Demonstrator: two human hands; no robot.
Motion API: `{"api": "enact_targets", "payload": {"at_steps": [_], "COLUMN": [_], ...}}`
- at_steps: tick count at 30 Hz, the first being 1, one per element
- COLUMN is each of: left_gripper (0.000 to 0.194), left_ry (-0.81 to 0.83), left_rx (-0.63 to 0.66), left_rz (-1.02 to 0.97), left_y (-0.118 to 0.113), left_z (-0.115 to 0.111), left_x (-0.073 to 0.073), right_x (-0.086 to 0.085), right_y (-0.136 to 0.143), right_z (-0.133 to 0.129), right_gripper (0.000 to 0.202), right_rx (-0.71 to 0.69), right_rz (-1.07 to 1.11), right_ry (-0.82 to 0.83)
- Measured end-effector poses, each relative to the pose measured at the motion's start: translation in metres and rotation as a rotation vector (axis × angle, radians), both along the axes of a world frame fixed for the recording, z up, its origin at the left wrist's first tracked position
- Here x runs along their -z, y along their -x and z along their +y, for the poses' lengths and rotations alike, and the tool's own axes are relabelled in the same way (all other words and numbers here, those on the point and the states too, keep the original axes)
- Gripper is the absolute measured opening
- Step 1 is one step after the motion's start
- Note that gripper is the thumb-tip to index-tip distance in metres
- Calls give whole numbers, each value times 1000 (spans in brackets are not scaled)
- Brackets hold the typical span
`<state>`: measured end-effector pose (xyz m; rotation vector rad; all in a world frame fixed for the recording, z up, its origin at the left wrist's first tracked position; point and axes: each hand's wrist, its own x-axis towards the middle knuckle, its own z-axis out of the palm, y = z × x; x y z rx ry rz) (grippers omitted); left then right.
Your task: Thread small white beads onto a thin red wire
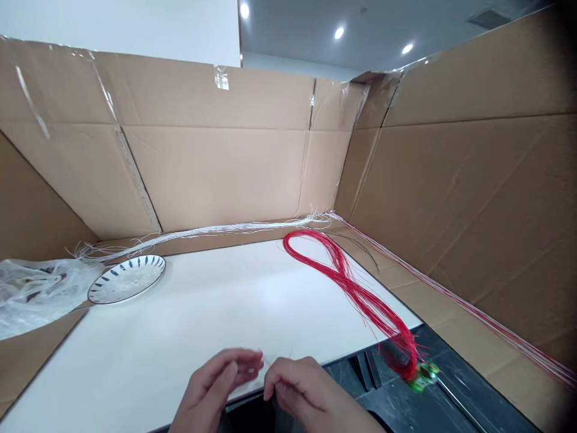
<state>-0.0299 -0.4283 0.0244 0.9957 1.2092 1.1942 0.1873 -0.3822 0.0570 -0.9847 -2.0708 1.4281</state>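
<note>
At the front edge of the white board, my left hand (pixel 217 385) is loosely bent, its thumb apart from the stretched fingers, and no object shows in it. Close beside it, my right hand (pixel 311 388) is closed, thumb and forefinger pressed together. A very fine pale strand shows faintly between the two hands, too thin to follow; whether the right fingers pinch it is hidden. A looped bundle of red strands (pixel 345 279) lies to the right of both hands, across the board and over its right front edge.
An oval plate with blue marks (pixel 130 279) and a clear plastic bag (pixel 40 291) sit at the left. White strands (pixel 216 229) run along the back, with red and white strands (pixel 451 294) along the right. Cardboard walls (pixel 225 168) enclose the white board (pixel 193 300). A metal rod (pixel 460 403) lies front right.
</note>
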Motion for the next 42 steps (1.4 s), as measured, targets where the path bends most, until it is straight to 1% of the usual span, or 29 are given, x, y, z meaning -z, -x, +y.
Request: {"api": "enact_targets", "payload": {"at_steps": [1, 2, 4, 5, 7, 9, 11, 14, 16, 17, 19, 20, 22, 23, 25, 27, 29, 30, 32, 33, 35, 36, 38, 42], "left_gripper": [53, 53, 56, 56, 56, 53, 48, 40, 42, 44, 49, 51, 51, 52, 52, 52, 50, 49, 46, 44, 44, 44, 45, 45], "left_ry": [-7, -3, 11, 12, -13, -62, -106, -143, -158, -168, -195, -210, -235, -243, -259, -288, -338, -369, -414, -422, -416, -405, -381, -336], "left_rx": [-30, -8, 45, 60, 43, 6, -31, -94, -153, -190, -272, -311, -368, -383, -399, -412, -427, -433, -423, -411, -379, -364, -340, -294], "left_rz": [-19, -21, -118, -175, -232, -236, -230, -214, -215, -223, -247, -257, -265, -262, -252, -242, -231, -223, -191, -170, -122, -98, -57, -13], "left_y": [-5, -11, -24, -30, -40, -47, -51, -51, -48, -45, -38, -34, -27, -24, -21, -20, -21, -22, -22, -22, -21, -20, -20, -23], "left_z": [6, 12, 25, 32, 43, 51, 54, 54, 55, 56, 59, 61, 66, 69, 76, 87, 103, 112, 131, 139, 152, 155, 156, 146], "left_x": [-10, -17, -27, -30, -33, -36, -42, -53, -60, -63, -68, -69, -72, -73, -76, -82, -92, -98, -111, -116, -122, -123, -119, -102], "right_x": [2, 4, 13, 18, 30, 38, 41, 33, 23, 18, 9, 5, 0, -2, -9, -20, -35, -43, -55, -59, -61, -59, -54, -39], "right_y": [7, 15, 28, 33, 37, 37, 34, 30, 27, 24, 17, 13, 6, 4, 5, 16, 34, 45, 65, 74, 85, 88, 90, 86], "right_z": [1, 2, 5, 7, 11, 14, 15, 14, 11, 11, 15, 19, 33, 43, 62, 81, 95, 102, 112, 117, 124, 126, 128, 123], "right_gripper": [24, 23, 17, 13, 6, 8, 9, 17, 29, 36, 42, 42, 42, 43, 45, 49, 50, 48, 46, 47, 48, 48, 49, 51], "right_rx": [-69, -137, -245, -269, -293, -285, -272, -269, -215, -161, 15, 121, 323, 383, 445, 426, 319, 262, 215, 215, 231, 237, 237, 210], "right_rz": [28, 68, 145, 158, 136, 102, 101, 156, 255, 328, 459, 498, 535, 557, 646, 727, 773, 780, 760, 726, 670, 654, 644, 619], "right_ry": [-22, -46, -59, -36, 40, 93, 95, 51, -79, -162, -284, -299, -254, -223, -127, -9, 68, 73, 18, -32, -118, -149, -179, -206]}}
